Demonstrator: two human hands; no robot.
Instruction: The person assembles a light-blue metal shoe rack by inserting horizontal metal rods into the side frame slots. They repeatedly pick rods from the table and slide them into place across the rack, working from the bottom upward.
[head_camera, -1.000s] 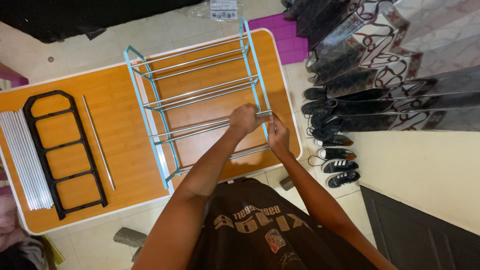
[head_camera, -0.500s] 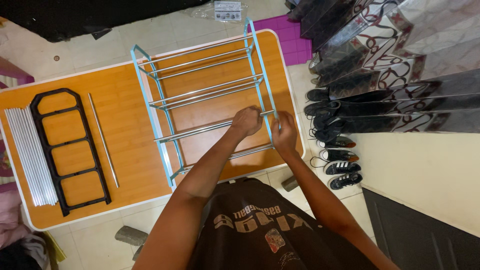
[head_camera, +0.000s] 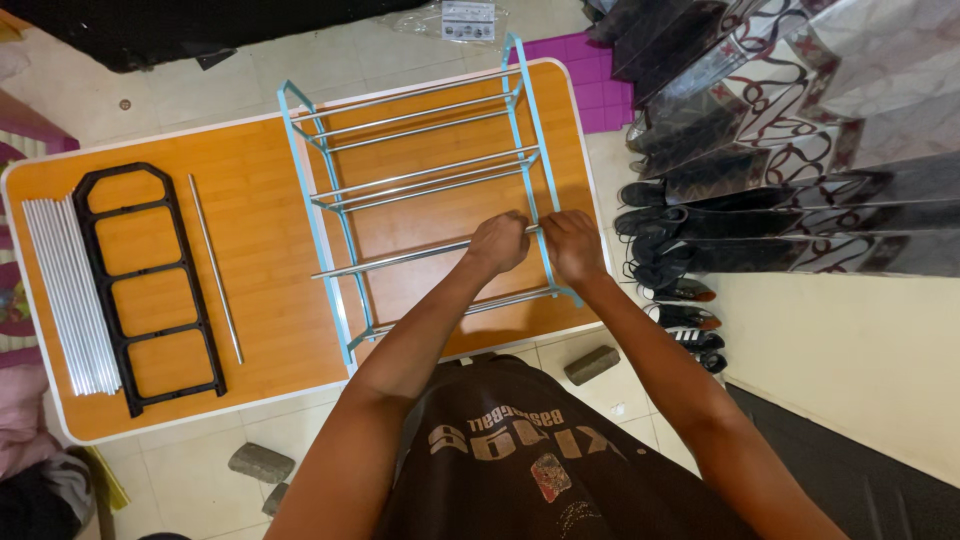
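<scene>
Left hand (head_camera: 498, 243) closed around a metal rod (head_camera: 400, 260), right hand (head_camera: 573, 245) gripping the light-blue rack frame (head_camera: 540, 160) lying on the orange bench (head_camera: 260, 230), black side panel (head_camera: 148, 285) and bundle of rods (head_camera: 60, 295) well left, shoes (head_camera: 680, 290) on floor at right

the right end of the silver rod (head_camera: 410, 257) is covered by the left hand (head_camera: 497, 241), so its join with the teal side frame (head_camera: 532, 150) cannot be seen. the fingertips of the right hand (head_camera: 573, 245) are curled out of sight against that frame. the far left corner of the table (head_camera: 250, 190) is cut off by the picture's edge. the print on the plastic bag (head_camera: 455, 20) at the far edge is too small to be made out. the shoes (head_camera: 680, 300) on the right are partly overlapped by one another.
</scene>
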